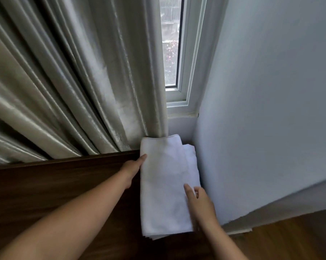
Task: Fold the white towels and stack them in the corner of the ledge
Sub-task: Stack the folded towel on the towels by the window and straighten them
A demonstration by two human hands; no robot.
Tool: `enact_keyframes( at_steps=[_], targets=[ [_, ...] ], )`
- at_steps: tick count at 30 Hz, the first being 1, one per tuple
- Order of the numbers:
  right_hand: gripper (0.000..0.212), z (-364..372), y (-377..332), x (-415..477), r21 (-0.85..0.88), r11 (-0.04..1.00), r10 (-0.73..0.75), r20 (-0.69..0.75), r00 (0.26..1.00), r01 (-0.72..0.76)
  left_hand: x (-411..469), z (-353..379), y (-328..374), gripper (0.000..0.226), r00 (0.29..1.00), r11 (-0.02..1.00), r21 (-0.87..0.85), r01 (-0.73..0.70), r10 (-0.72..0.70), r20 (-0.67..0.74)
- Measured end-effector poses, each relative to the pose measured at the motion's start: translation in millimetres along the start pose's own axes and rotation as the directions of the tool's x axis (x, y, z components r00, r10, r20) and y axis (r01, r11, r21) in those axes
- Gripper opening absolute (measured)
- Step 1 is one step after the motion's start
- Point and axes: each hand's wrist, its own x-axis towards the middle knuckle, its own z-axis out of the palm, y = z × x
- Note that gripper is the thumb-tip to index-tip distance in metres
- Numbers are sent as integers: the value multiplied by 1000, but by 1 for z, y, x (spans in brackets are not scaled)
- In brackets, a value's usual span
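The left hand (134, 167) lies flat and loose against the left long edge of the towels (166, 186), the index finger stretched along that edge and touching it; it holds nothing. The right hand (199, 201) rests on the near right part of the top towel, fingers spread a little and pressing down on the cloth, not pinching it. Between the two hands is the stack: folded white towels, one on another, lying on the dark wood ledge (64, 184) in its corner.

On the far side of the right hand, a lower towel sticks out to the right from under the top one, next to the wall (270, 128). At the near end some layers show under the top towel and hang a little over the ledge front. Beyond the left hand, the far end of the stack touches the curtain (83, 81), which hangs just over it, and the window (172, 53) is behind.

The step seems to be the squaring of the stack. To do it well, I would push with the left hand sideways toward the wall while the right palm keeps the top layer from sliding. Then the right fingers can tuck the lower towel in line. The push should be gentle and even, because soft cloth wrinkles easily. The stack should also go a bit farther in, so that nothing hangs over.
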Motion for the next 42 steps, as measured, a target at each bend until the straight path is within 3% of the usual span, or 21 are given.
enact_keyframes(
  at_steps=[3,6,12,14,17,21,26,29,35,38,42],
  targets=[
    [55,1,-16,19,-45,997,-56,88,995,60,-5,3,3,46,995,996,-49,-79,82,65],
    [38,1,-27,23,-74,990,-111,158,981,124,-4,3,10,53,985,986,-146,-83,103,137],
    [35,-3,-45,25,6,973,-230,48,972,230,-2,8,42,40,943,916,-336,-221,289,168],
    [39,0,-44,33,-17,982,-188,62,980,189,3,11,43,45,957,935,-287,-210,257,136],
    [48,5,-33,40,-116,985,-123,64,990,130,6,17,25,52,984,986,-40,-164,166,65],
    [53,9,-32,41,-165,976,-136,30,990,139,-5,20,4,52,969,964,104,-245,247,-3],
    [54,7,-38,47,-144,972,-179,50,983,184,-26,26,-20,52,936,931,149,-333,346,-70],
    [56,8,-32,47,-230,959,-164,30,986,166,-28,30,-28,54,923,922,136,-364,376,-81],
    [60,6,-38,35,-438,883,-199,-20,980,170,-45,32,-36,62,940,941,164,-297,318,-121],
    [54,5,-24,19,-470,858,-265,-63,962,206,-67,27,-54,54,939,946,232,-228,276,-204],
    [39,4,-2,7,-536,813,-335,-114,935,226,-97,20,-78,39,968,952,254,-170,210,-139]
  ],
)
